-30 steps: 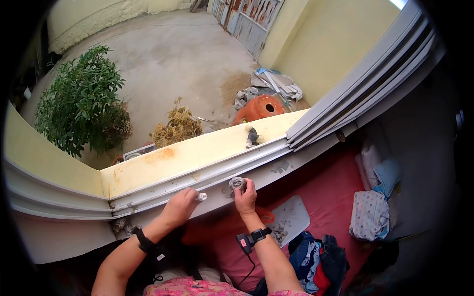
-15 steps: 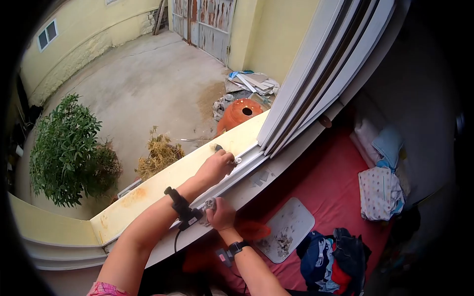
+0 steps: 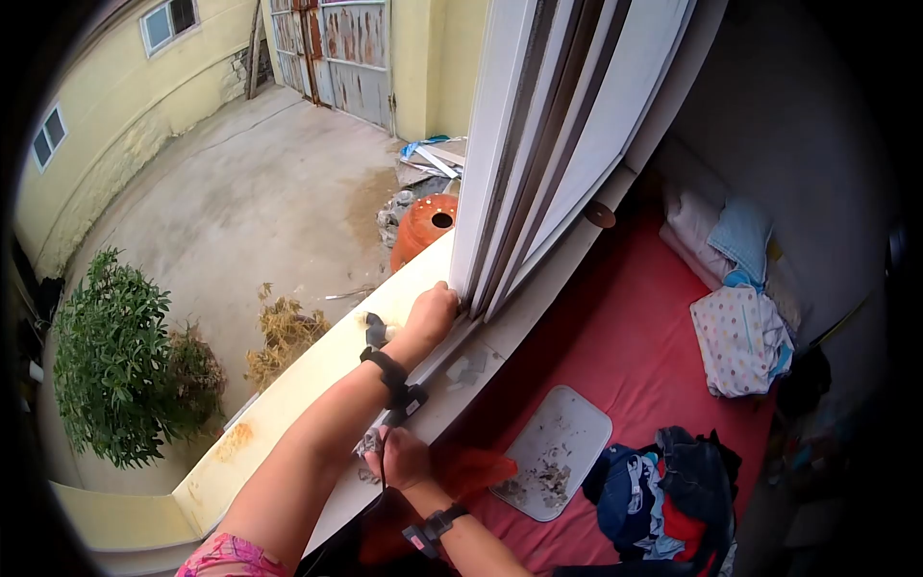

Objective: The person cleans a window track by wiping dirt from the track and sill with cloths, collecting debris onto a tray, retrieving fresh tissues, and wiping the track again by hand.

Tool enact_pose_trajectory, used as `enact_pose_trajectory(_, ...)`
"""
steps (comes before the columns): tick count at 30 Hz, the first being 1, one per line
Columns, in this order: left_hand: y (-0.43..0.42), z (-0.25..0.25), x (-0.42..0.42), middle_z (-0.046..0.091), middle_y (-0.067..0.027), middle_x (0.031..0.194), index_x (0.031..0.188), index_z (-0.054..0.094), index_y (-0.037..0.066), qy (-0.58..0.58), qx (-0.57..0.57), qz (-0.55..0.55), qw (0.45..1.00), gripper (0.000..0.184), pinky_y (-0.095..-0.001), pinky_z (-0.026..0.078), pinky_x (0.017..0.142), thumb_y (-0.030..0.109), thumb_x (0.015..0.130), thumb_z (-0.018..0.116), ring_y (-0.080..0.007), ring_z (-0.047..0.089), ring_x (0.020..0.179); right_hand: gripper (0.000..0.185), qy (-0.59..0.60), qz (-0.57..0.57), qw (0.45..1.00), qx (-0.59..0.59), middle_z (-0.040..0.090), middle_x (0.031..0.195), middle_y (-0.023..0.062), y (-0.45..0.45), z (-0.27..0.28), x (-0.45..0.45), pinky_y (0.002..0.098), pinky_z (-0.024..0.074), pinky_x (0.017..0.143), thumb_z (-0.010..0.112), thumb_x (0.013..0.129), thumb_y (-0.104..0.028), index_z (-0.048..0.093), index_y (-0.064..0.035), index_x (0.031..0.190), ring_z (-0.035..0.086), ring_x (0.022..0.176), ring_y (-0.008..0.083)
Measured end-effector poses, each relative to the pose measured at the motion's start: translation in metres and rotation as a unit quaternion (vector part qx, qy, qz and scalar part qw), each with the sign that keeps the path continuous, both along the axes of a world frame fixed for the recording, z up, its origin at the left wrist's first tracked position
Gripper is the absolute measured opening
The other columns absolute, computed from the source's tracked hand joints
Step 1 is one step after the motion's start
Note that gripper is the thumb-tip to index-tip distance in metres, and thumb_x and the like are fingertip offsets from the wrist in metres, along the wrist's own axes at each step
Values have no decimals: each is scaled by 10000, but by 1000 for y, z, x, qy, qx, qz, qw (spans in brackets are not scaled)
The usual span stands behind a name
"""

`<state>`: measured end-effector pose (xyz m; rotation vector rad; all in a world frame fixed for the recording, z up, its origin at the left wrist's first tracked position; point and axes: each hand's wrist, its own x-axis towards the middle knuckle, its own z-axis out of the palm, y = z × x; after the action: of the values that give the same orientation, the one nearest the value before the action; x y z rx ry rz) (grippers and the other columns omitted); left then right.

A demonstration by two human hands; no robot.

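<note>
In the head view, can see the left hand a little from the centre toward eight o'clock, at the lower end of the white window frame, which stands toward one o'clock. Has fingers curled narrow there; cannot tell whether holding anything, because of the hidden palm. Wears a black strap at this wrist. Toward nine o'clock from there, can notice a dark and cream fitting on the yellow outer sill.

Between six and seven o'clock, holds in the right hand a crumpled grey wad, gripped narrow, at the inner sill, with a thin cable crossing before the fingers. Near six o'clock, can see flat grey pieces lying on the same inner sill.

At five o'clock, can find a white tray with grey scraps in it, on a red sheet, just beside a blurred orange thing. Between four and five, can see a heap of clothes; near three, folded cloths. Outside, can see an orange pot toward eleven and a green bush between eight and nine.
</note>
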<state>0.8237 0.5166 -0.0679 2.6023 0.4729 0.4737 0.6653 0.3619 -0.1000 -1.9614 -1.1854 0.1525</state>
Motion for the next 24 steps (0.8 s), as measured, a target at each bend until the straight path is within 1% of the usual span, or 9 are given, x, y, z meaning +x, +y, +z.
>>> enact_pose_trajectory(2,9,-16,4,546,-200,791,692,565,-25,9,12,-58,998,125,-412,469,663,60,729,481,-334,572,747,280,1,-2,1000,-2,495,725,115,2,-1,1,404,449,594,607,681,-254,453,-54,804,523,680,308)
enact_pose_trajectory(8,8,-2,-15,555,-170,806,728,580,6,-23,58,-136,989,134,-400,456,670,113,751,504,-347,557,740,259,2,-6,1000,28,499,737,108,5,-6,0,403,451,592,575,687,-243,432,-72,818,526,695,305)
enact_pose_trajectory(12,8,-14,-20,540,-160,794,690,579,5,-42,-2,-105,994,137,-389,456,674,112,743,511,-333,554,733,274,-6,-7,999,32,503,748,105,4,-4,1,398,451,578,570,693,-257,442,-77,856,530,692,305)
enact_pose_trajectory(14,24,-22,-36,535,-156,774,705,586,12,26,62,-184,981,134,-396,453,669,118,745,515,-330,552,721,281,-12,-8,999,30,503,748,106,1,-4,1,397,451,578,572,693,-260,444,-76,862,530,690,306)
enact_pose_trajectory(15,27,-16,-48,535,-156,774,705,586,12,27,62,-184,981,134,-396,453,669,118,745,515,-330,552,721,287,-17,-10,999,33,502,748,106,2,-3,0,396,450,578,575,694,-263,447,-74,868,530,688,307)
enact_pose_trajectory(17,25,18,-74,538,-148,771,713,600,35,137,68,-232,961,118,-401,448,656,117,744,521,-321,550,731,292,-9,-7,999,38,503,748,106,1,-1,0,396,450,578,582,691,-263,443,-72,863,529,688,310)
enact_pose_trajectory(19,14,37,-78,544,-133,770,796,594,57,156,69,-172,970,120,-387,455,665,135,758,510,-305,559,772,295,-15,-8,999,41,503,749,105,3,-3,1,395,450,578,590,687,-263,443,-75,860,528,690,309)
enact_pose_trajectory(21,2,48,-68,529,-103,800,783,599,73,-11,55,-131,990,109,-369,456,649,141,756,519,-274,542,805,285,-10,-10,999,41,507,747,113,3,-5,1,405,448,570,582,680,-258,452,-73,854,529,686,316)
enact_pose_trajectory(24,0,35,-33,514,-92,786,788,598,92,-33,118,-139,983,104,-366,451,630,141,753,513,-267,530,795,279,-9,-11,999,33,507,744,114,2,-3,1,407,451,572,582,677,-251,447,-75,848,530,687,313)
